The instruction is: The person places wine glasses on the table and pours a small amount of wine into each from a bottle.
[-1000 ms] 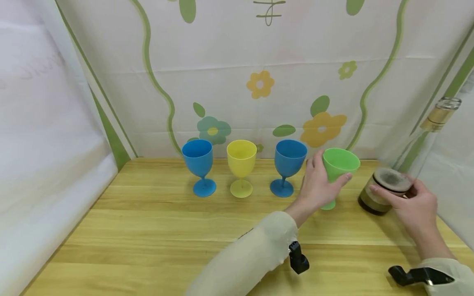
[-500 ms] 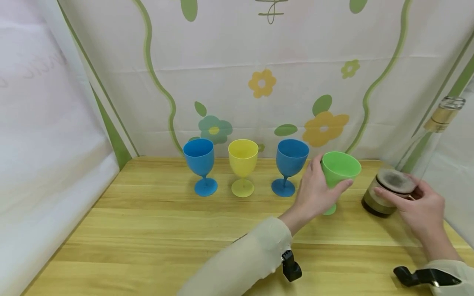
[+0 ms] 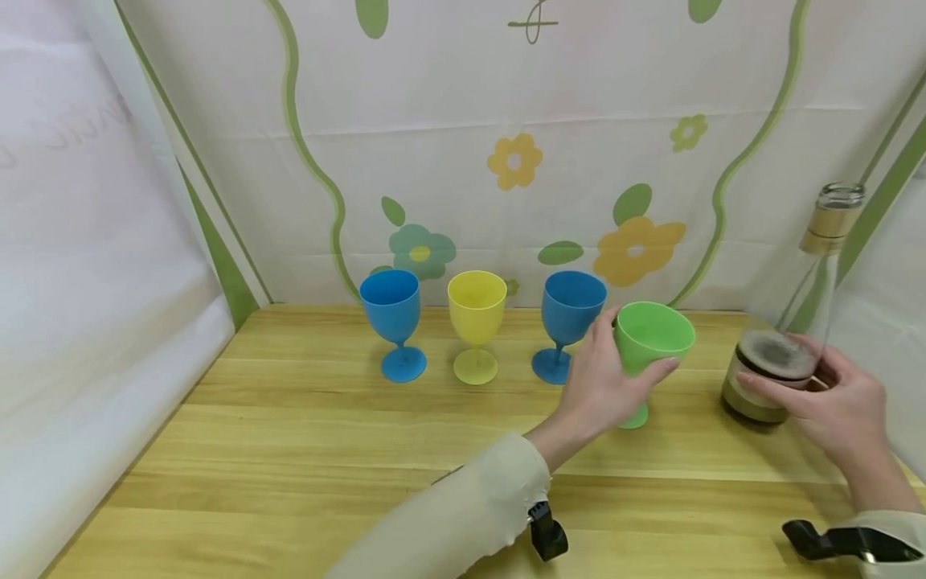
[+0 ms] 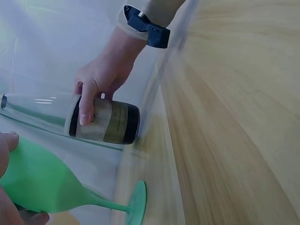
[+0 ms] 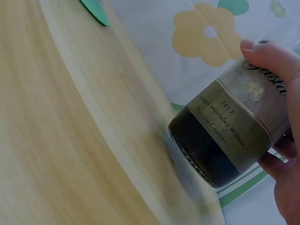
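Note:
My left hand (image 3: 595, 386) grips a green plastic goblet (image 3: 653, 331) by its bowl, thumb on the near side. The goblet's foot is close over the wooden table, and in the left wrist view its stem (image 4: 105, 202) shows in full. On the right, my right hand (image 3: 839, 406) holds a clear glass wine bottle (image 3: 776, 362) low around its labelled body. Dark liquid stands in the bottle's bottom part. It leans a little to the right, and its open mouth points up. Its base (image 5: 204, 145) is just over the tabletop in the right wrist view.
A blue goblet (image 3: 391, 310), a yellow goblet (image 3: 477, 310) and another blue goblet (image 3: 567, 310) stand upright in a row along the table's back. The second blue one is right beside my left hand. A flowered white curtain (image 3: 434, 177) hangs behind the wooden table (image 3: 289, 450).
The green goblet and my left hand have shifted slightly left and nearer. My right hand has moved a little right, and the bottle has come more upright. The row of goblets has stayed put.

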A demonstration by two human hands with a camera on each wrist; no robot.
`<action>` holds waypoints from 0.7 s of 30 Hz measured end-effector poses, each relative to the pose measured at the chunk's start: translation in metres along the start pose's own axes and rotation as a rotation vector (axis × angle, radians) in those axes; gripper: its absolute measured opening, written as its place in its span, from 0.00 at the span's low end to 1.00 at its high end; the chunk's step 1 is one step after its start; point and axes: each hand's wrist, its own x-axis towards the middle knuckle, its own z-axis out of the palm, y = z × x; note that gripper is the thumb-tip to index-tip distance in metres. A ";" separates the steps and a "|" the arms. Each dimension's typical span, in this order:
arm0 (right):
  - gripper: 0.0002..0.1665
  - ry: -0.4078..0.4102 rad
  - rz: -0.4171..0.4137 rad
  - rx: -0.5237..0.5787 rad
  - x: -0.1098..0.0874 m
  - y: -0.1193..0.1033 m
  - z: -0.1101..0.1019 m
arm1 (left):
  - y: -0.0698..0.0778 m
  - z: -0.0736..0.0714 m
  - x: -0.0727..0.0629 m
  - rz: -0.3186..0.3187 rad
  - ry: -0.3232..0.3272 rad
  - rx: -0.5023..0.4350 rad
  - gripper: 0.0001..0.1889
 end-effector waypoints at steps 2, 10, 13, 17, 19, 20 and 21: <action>0.42 0.003 -0.034 -0.034 0.001 -0.001 0.000 | -0.001 -0.003 -0.001 -0.004 0.002 0.004 0.46; 0.50 0.044 -0.136 -0.152 0.003 -0.005 -0.001 | -0.007 -0.012 -0.005 0.026 0.014 0.027 0.47; 0.51 0.044 -0.175 -0.157 0.004 -0.005 -0.003 | -0.009 -0.014 -0.007 0.041 0.018 0.031 0.47; 0.52 0.053 -0.231 -0.164 0.004 -0.005 -0.005 | -0.011 -0.017 -0.009 0.049 0.028 0.030 0.47; 0.53 0.053 -0.248 -0.176 0.003 -0.005 -0.005 | -0.012 -0.019 -0.010 0.050 0.032 0.029 0.46; 0.54 0.049 -0.257 -0.182 0.004 -0.005 -0.006 | -0.012 -0.020 -0.010 0.052 0.033 0.028 0.46; 0.54 0.044 -0.263 -0.187 0.003 -0.006 -0.006 | -0.012 -0.021 -0.011 0.053 0.034 0.026 0.46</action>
